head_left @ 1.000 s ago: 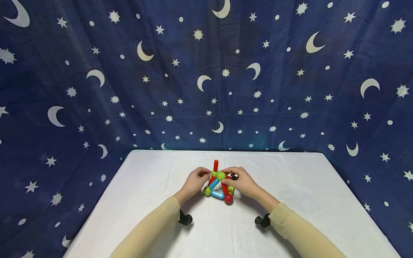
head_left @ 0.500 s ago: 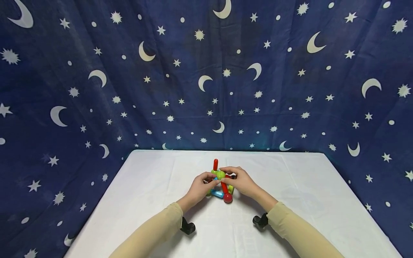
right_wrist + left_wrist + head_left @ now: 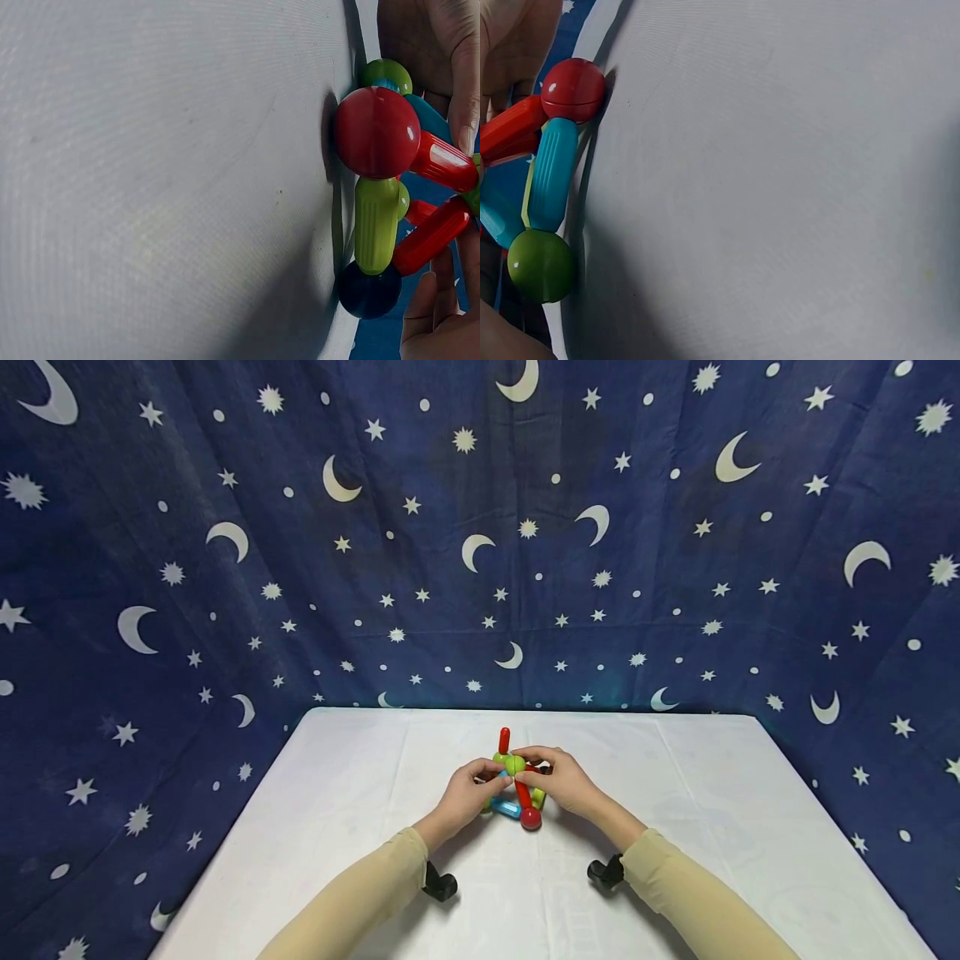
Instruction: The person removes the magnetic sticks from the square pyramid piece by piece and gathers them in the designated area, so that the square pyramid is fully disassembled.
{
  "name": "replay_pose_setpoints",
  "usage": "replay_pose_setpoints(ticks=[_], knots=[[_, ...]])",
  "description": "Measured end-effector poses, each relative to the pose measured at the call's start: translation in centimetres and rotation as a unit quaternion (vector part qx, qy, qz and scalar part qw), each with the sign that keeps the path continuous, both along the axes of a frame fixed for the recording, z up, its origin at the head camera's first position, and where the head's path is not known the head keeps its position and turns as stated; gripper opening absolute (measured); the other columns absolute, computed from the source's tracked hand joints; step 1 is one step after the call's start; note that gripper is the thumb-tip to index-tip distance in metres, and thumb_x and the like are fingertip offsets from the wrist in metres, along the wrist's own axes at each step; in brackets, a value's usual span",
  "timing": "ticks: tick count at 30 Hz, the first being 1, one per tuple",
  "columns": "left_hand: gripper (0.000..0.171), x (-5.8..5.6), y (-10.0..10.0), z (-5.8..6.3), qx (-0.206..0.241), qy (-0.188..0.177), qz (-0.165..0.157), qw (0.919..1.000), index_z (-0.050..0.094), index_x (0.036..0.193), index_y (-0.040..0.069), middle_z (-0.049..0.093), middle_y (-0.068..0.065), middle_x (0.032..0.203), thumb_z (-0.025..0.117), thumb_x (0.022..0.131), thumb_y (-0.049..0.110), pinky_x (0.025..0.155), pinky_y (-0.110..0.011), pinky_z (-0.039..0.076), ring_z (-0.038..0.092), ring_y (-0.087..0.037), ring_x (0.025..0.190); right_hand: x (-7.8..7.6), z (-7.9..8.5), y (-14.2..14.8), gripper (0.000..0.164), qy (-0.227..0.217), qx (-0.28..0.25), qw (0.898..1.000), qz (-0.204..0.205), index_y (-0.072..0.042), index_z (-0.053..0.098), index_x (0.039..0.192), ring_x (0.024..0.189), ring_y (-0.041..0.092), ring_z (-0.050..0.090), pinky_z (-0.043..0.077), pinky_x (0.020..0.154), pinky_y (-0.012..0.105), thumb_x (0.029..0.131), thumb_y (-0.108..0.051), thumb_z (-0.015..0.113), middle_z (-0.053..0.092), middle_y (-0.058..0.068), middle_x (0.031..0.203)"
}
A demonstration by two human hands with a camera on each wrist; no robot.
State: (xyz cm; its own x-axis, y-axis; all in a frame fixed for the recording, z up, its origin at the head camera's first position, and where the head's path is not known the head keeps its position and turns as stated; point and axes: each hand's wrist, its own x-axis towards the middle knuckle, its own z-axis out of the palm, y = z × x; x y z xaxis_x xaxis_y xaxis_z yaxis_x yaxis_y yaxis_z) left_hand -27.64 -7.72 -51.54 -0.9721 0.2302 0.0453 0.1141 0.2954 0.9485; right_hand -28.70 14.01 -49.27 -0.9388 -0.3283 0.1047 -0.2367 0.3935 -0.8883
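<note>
A ball-and-rod building toy stands on the white table between both hands. My right hand (image 3: 564, 783) pinches its top green ball (image 3: 515, 765) from the right, thumb below and index finger above. From the left, my left hand (image 3: 465, 793) pinches the structure just beside that ball, where a slanted blue rod (image 3: 427, 120) meets it. At the base are a red ball (image 3: 531, 819), a lying blue rod (image 3: 506, 809), a green ball (image 3: 541, 265), a yellow-green rod (image 3: 376, 225) and a dark blue ball (image 3: 370, 289). Behind, a red rod (image 3: 505, 741) rises from another green ball (image 3: 499, 759).
The white-covered table (image 3: 405, 743) reaches back to a dark blue curtain (image 3: 420, 543) with moons and stars. Black wrist-camera mounts (image 3: 440, 883) hang beneath both cuffs, close over the cloth.
My left hand has moved right, from the rear green ball to beside the top green ball, and covers the left base ball. The right hand keeps its pinch.
</note>
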Motion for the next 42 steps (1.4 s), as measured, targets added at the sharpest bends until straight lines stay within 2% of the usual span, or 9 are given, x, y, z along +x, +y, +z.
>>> replay_pose_setpoints(ticks=[4, 12, 16, 20, 25, 28, 32, 36, 42], knots=[[0.024, 0.0, 0.0, 0.1, 0.001, -0.003, -0.001, 1.0, 0.072, 0.112, 0.015, 0.064, 0.001, 0.104, 0.074, 0.096, 0.033, 0.085, -0.035, 0.05, 0.057, -0.019, 0.098, 0.0, 0.0, 0.0, 0.037, 0.001, -0.003, 1.0, 0.003, -0.016, 0.071, 0.13, 0.112, 0.023, 0.053, 0.048, 0.094, 0.04, 0.094, -0.02, 0.076, 0.069, -0.007, 0.118], [0.024, 0.4, -0.5, 0.4, 0.01, 0.013, -0.001, 0.9999, 0.074, 0.112, 0.016, 0.065, -0.002, 0.103, 0.074, 0.096, 0.034, 0.081, -0.034, 0.052, 0.064, -0.023, 0.096, -0.3, -0.2, 0.2, 0.034, 0.009, 0.003, 1.0, -0.001, -0.022, 0.071, 0.128, 0.11, 0.02, 0.055, 0.047, 0.092, 0.04, 0.095, -0.024, 0.076, 0.069, -0.007, 0.112], [0.025, 0.8, -1.5, 0.5, -0.007, 0.025, 0.005, 0.9997, 0.075, 0.116, 0.02, 0.067, 0.003, 0.109, 0.072, 0.097, 0.037, 0.085, -0.036, 0.049, 0.058, -0.019, 0.102, -0.2, -0.1, 0.1, 0.035, 0.008, 0.002, 1.0, -0.003, -0.022, 0.071, 0.128, 0.108, 0.019, 0.056, 0.047, 0.093, 0.041, 0.094, -0.025, 0.077, 0.069, -0.007, 0.112], [0.029, 0.9, -2.9, 0.5, -0.01, 0.031, 0.015, 0.9994, 0.074, 0.12, 0.02, 0.068, 0.002, 0.112, 0.071, 0.098, 0.038, 0.087, -0.036, 0.048, 0.057, -0.019, 0.105, -0.1, 0.0, 0.1, 0.037, 0.006, 0.003, 1.0, -0.004, -0.021, 0.07, 0.129, 0.107, 0.019, 0.058, 0.047, 0.094, 0.042, 0.093, -0.026, 0.078, 0.069, -0.006, 0.114], [0.032, 1.3, -4.6, 0.4, -0.016, 0.02, 0.03, 0.9992, 0.072, 0.122, 0.018, 0.068, 0.001, 0.113, 0.072, 0.097, 0.038, 0.09, -0.038, 0.047, 0.057, -0.02, 0.107, -0.2, -0.1, 0.2, 0.036, -0.001, 0.006, 1.0, -0.003, -0.022, 0.07, 0.13, 0.106, 0.02, 0.059, 0.049, 0.092, 0.04, 0.094, -0.026, 0.076, 0.069, -0.006, 0.118], [0.036, 1.5, -4.9, 0.2, -0.039, 0.019, 0.016, 0.9989, 0.07, 0.125, 0.013, 0.069, 0.0, 0.115, 0.075, 0.095, 0.033, 0.094, -0.04, 0.05, 0.061, -0.021, 0.109, -0.2, 0.0, 0.3, 0.035, -0.005, 0.009, 1.0, -0.006, -0.024, 0.07, 0.129, 0.105, 0.021, 0.059, 0.049, 0.091, 0.04, 0.094, -0.024, 0.076, 0.068, -0.007, 0.119], [0.038, 1.4, -4.4, -0.3, -0.127, 0.049, -0.001, 0.9907, 0.069, 0.122, 0.011, 0.071, 0.002, 0.111, 0.078, 0.092, 0.033, 0.091, -0.039, 0.05, 0.061, -0.02, 0.103, -0.2, 0.0, 0.5, 0.036, -0.007, 0.008, 1.0, -0.007, -0.022, 0.069, 0.129, 0.108, 0.02, 0.059, 0.049, 0.093, 0.04, 0.094, -0.024, 0.076, 0.068, -0.008, 0.12], [0.034, 1.2, -3.6, -0.5, -0.2, 0.071, 0.02, 0.977, 0.071, 0.113, 0.013, 0.071, 0.006, 0.102, 0.079, 0.09, 0.037, 0.086, -0.039, 0.045, 0.055, -0.017, 0.096, -0.1, 0.2, 0.5, 0.041, -0.005, 0.011, 1.0, 0.0, -0.019, 0.067, 0.133, 0.11, 0.021, 0.057, 0.048, 0.093, 0.041, 0.094, -0.025, 0.077, 0.067, -0.005, 0.12], [0.031, -0.3, -2.9, -0.2, -0.225, 0.078, 0.067, 0.969, 0.072, 0.111, 0.011, 0.07, 0.005, 0.092, 0.077, 0.092, 0.035, 0.08, -0.038, 0.047, 0.058, -0.016, 0.085, 0.1, 0.2, 0.8, 0.042, 0.014, 0.039, 0.999, -0.001, -0.02, 0.069, 0.132, 0.102, 0.022, 0.053, 0.047, 0.08, 0.037, 0.093, -0.031, 0.078, 0.065, -0.004, 0.112]])
